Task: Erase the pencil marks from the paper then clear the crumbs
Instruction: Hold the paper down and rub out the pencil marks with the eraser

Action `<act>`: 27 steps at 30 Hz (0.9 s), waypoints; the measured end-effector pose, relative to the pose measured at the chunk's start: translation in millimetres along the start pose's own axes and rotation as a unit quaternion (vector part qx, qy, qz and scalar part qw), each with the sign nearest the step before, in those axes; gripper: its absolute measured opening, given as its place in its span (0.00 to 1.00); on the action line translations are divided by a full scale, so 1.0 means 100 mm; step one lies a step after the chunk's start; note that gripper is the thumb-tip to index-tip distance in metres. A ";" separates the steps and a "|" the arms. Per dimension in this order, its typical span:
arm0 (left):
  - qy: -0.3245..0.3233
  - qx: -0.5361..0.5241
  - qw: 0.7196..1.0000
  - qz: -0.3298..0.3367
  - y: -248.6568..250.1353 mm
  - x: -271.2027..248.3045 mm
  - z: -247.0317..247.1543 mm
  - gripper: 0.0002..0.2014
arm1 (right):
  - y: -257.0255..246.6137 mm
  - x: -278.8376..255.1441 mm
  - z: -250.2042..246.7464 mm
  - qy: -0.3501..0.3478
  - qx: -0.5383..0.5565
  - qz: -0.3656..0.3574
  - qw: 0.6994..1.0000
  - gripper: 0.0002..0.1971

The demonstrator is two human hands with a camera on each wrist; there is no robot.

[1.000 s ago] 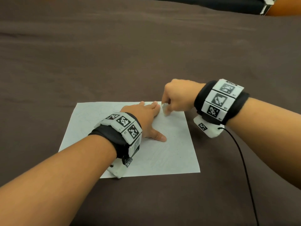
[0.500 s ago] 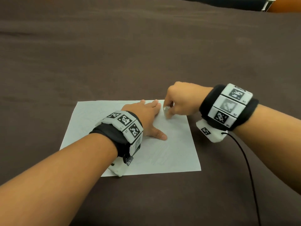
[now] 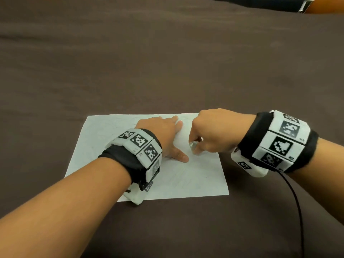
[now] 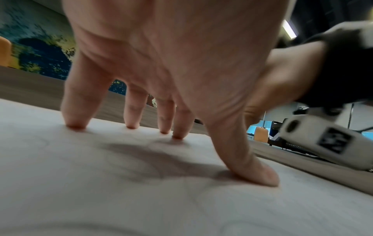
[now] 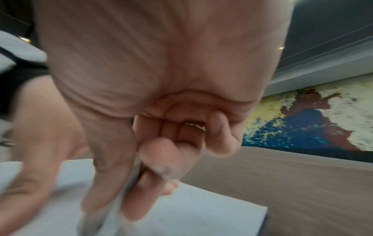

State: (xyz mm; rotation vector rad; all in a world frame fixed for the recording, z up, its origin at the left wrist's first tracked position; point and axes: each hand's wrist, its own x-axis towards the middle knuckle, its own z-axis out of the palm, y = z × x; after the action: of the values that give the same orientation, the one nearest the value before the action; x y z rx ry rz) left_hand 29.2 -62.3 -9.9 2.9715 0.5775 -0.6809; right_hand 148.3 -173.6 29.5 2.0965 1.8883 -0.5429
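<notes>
A white sheet of paper (image 3: 195, 179) with faint pencil lines lies on the brown table (image 3: 167, 62). My left hand (image 3: 165, 136) presses flat on the paper's middle, fingers (image 4: 74, 111) spread and straight, thumb out to the right. My right hand (image 3: 210, 135) pinches a small pale eraser (image 3: 193, 146) between thumb and fingers and holds its tip on the paper just right of the left thumb. In the right wrist view the eraser (image 5: 113, 207) is blurred between thumb and forefinger, over the paper (image 5: 201, 212). Crumbs are too small to make out.
A black cable (image 3: 296, 207) runs from my right wrist band toward the near right edge of the view. A dark strip and an orange chair (image 3: 327, 6) stand at the table's far right corner.
My right hand with the eraser has slid toward me along the paper, from near the far edge to beside the left thumb. The left hand has stayed flat on the sheet.
</notes>
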 end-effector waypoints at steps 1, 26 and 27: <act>0.001 0.000 1.000 0.000 0.00 0.00 0.00 0.53 | 0.02 0.04 -0.03 -0.003 0.015 0.008 1.000 0.06; -0.008 -0.016 1.000 -0.001 -0.01 -0.03 -0.01 0.53 | 0.07 0.20 -0.06 0.058 0.011 0.022 0.998 0.08; -0.007 -0.016 1.000 -0.001 -0.01 -0.03 0.00 0.54 | 0.05 0.14 -0.01 0.053 0.008 0.010 0.999 0.09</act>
State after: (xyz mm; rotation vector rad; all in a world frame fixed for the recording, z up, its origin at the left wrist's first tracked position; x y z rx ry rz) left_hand 26.0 -62.0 -8.9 2.9358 0.5859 -0.6853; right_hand 154.1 -160.6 24.1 2.1917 1.9230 -0.4529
